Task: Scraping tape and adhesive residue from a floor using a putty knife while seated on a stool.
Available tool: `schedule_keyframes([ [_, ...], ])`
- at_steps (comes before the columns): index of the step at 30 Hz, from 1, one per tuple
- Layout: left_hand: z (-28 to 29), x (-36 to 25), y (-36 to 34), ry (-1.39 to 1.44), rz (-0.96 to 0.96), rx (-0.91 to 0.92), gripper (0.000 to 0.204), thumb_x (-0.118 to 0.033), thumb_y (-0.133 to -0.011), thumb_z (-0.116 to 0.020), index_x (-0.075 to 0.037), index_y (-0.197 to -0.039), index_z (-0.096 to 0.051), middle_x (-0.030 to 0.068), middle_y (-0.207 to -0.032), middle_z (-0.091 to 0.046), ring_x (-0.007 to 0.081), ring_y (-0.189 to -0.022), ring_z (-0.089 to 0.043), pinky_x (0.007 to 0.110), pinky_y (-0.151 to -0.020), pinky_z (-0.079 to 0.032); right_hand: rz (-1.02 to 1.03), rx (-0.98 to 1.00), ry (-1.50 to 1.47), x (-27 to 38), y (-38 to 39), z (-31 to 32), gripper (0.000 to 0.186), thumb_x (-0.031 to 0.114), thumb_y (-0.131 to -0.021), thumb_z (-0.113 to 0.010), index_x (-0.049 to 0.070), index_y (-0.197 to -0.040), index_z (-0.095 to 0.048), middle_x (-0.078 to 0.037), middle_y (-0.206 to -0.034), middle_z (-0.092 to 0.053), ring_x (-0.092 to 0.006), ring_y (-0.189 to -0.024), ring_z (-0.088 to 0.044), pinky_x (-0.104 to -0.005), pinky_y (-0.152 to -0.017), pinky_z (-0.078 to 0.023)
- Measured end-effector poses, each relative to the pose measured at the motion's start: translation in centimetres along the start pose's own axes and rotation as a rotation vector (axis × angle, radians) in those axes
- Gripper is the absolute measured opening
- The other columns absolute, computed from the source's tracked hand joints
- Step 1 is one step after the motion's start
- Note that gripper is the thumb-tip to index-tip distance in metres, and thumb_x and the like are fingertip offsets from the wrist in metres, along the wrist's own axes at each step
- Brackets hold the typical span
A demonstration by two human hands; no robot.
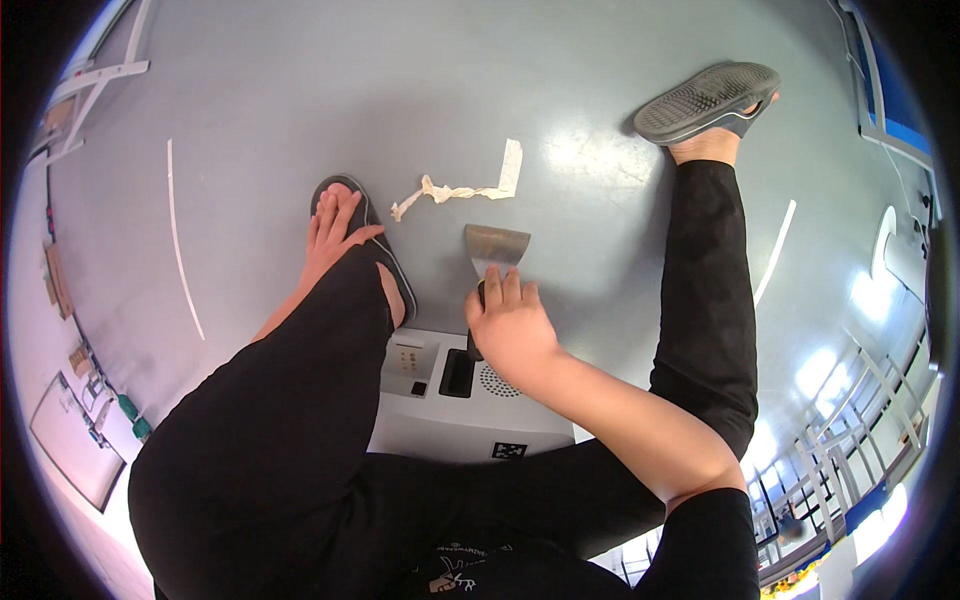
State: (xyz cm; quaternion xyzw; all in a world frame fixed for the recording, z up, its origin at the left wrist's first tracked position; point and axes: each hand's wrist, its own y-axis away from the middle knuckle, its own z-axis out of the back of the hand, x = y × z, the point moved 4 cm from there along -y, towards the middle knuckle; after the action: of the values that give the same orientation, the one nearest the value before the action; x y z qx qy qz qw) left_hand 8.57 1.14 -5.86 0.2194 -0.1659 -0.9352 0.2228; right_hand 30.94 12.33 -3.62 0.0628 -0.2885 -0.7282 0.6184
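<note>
My right hand (512,325) is wrapped around the dark handle of a putty knife (497,243), whose broad metal blade points away from me, over the grey floor. Just beyond the blade lies a strip of cream tape (465,191), crumpled and twisted on its left, with a flat straight piece at its right end. My left hand (330,232) rests by my left foot, its fingers stretched along the dark slipper (399,285) and the thumb apart; it holds nothing.
Between my legs is a white device (440,425) with a perforated round grille and a black recess. My right foot wears a slipper (705,102), sole showing. Thin white strips mark the floor (270,100) at left and right. Metal frames (850,430) stand at the right edge.
</note>
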Motion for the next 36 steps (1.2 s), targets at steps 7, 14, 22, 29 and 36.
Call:
schedule_keyframes([
  [7, -0.2, 0.3, 0.0, -0.032, 0.010, 0.011, 0.042, -0.014, -0.081, -0.060, -0.011, -0.122, -0.066, 0.0162, -0.161, -0.025, 0.0342, -0.153, -0.009, 0.049, -0.122, -0.014, 0.051, 0.026, -0.003, 0.4, 0.3, -0.2, 0.046, 0.019, -0.086, -0.062, -0.002, -0.127, -0.056, -0.032, -0.141, -0.047, -0.0462, -0.128, -0.051, -0.0543, -0.098, -0.048],
  [14, -0.7, 0.9, 0.1, -0.032, 0.000, -0.003, 0.042, -0.016, -0.080, -0.062, -0.011, -0.122, -0.066, 0.0162, -0.161, -0.026, 0.0354, -0.153, -0.008, 0.050, -0.122, -0.014, 0.052, 0.046, -0.012, 0.6, 0.2, -0.5, 0.046, 0.023, -0.088, -0.060, -0.001, -0.127, -0.056, -0.032, -0.142, -0.047, -0.0466, -0.130, -0.049, -0.0559, -0.099, -0.046],
  [22, -1.4, 1.5, 0.2, 0.003, -0.029, -0.057, 0.038, -0.026, -0.084, -0.061, -0.022, -0.121, -0.067, 0.0079, -0.162, -0.025, 0.0373, -0.152, -0.013, 0.057, -0.118, -0.015, -0.028, -0.136, 0.034, -2.2, -1.2, -1.6, 0.044, 0.021, -0.090, -0.058, 0.002, -0.129, -0.056, -0.032, -0.148, -0.040, -0.0471, -0.135, -0.042, -0.0685, -0.100, -0.039],
  [29, -0.7, 0.7, 0.0, -0.041, 0.013, 0.029, 0.045, -0.020, -0.080, -0.063, -0.012, -0.124, -0.065, 0.0167, -0.161, -0.024, 0.0353, -0.153, -0.008, 0.048, -0.122, -0.014, -0.005, -0.141, -0.017, -3.1, -1.4, 0.1, 0.037, 0.020, -0.087, -0.061, 0.004, -0.120, -0.059, -0.033, -0.144, -0.045, -0.0449, -0.131, -0.046, -0.0614, -0.105, -0.039],
  [36, -0.9, 1.1, -0.1, -0.046, 0.014, 0.024, 0.044, -0.016, -0.080, -0.064, -0.011, -0.124, -0.065, 0.0165, -0.162, -0.023, 0.0362, -0.153, -0.008, 0.050, -0.122, -0.013, 0.078, -0.070, -0.021, -0.4, -0.3, -1.6, 0.041, 0.018, -0.084, -0.062, 0.004, -0.122, -0.060, -0.036, -0.139, -0.047, -0.0458, -0.128, -0.048, -0.0597, -0.108, -0.035],
])
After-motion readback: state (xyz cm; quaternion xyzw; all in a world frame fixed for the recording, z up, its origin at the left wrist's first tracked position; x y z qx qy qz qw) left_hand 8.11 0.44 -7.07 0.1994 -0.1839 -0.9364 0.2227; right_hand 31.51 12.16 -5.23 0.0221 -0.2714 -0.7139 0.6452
